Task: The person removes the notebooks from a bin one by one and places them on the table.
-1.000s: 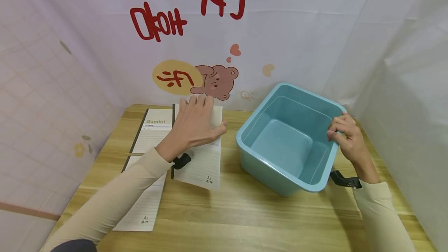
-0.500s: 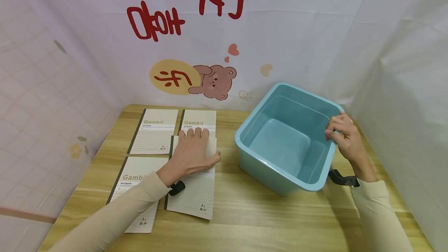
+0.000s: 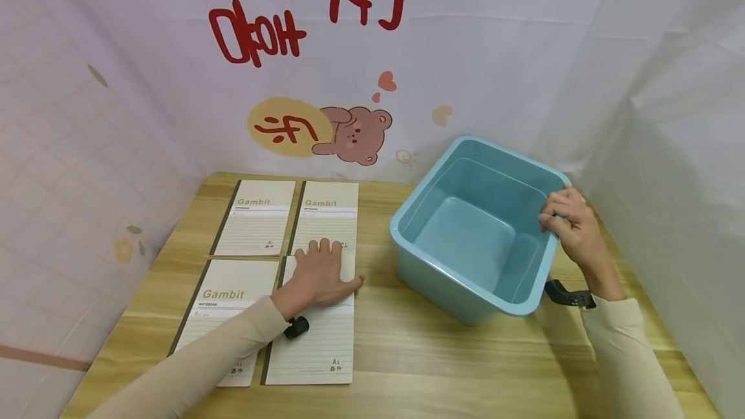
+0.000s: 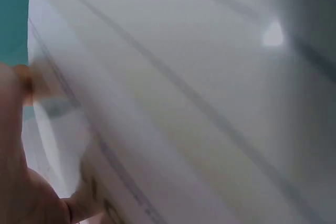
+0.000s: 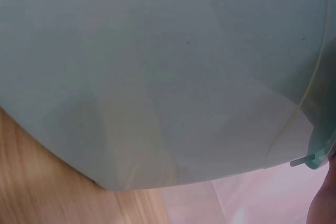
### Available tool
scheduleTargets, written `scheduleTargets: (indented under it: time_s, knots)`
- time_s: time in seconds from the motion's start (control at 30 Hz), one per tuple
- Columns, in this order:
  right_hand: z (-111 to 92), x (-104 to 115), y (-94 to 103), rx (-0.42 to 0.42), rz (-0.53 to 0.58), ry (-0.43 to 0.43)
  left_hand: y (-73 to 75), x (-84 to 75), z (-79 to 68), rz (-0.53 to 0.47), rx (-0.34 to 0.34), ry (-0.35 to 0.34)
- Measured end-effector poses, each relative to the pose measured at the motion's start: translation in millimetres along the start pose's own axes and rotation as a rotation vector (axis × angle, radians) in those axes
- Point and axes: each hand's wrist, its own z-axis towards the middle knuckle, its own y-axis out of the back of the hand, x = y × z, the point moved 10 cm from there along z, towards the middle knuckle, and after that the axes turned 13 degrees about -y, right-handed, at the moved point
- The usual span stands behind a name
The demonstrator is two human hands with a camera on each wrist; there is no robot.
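Observation:
My left hand (image 3: 317, 277) lies over the top of the near-right notebook (image 3: 311, 357), fingertips past its upper edge and thumb at its right edge. In the left wrist view, the pale notebook cover (image 4: 157, 77) fills most of the picture, slightly bowed, with the fingers and thumb at its side. Around it lie a near-left notebook (image 3: 235, 277), partly under my forearm, and two farther "Gambit" notebooks, left (image 3: 254, 228) and right (image 3: 327, 218). My right hand (image 3: 573, 228) grips the right rim of a blue plastic basin (image 3: 477, 231), thumb inside. The basin's outer wall (image 5: 157, 77) fills the right wrist view.
All stands on a wood-grain table (image 3: 419, 374). A white printed cloth (image 3: 495, 50) rises behind it, with white sheeting (image 3: 687, 180) on the right and a grid-patterned sheet (image 3: 70, 147) on the left. The basin is close to the back and right sheets.
My left hand has brought its notebook towards me and down from the back row, uncovering the far-right notebook. It now lies in line with the near-left one. The right hand stays on the basin.

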Motion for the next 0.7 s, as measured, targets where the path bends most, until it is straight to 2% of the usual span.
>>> scheduleTargets:
  time_s: [0.13, 0.5, 0.7]
  knots:
    - [1, 1, -0.1, -0.002, 0.000, -0.004, -5.0, -1.2, -3.0, 0.020, 0.013, -0.018]
    - [2, 14, 3.5, -0.006, 0.014, 0.016, 2.2, -10.4, -7.0, 0.053, -0.040, -0.085]
    - [1, 0, 2.7, -0.019, 0.002, -0.009, 8.3, -7.9, -11.2, 0.063, -0.091, -0.121]
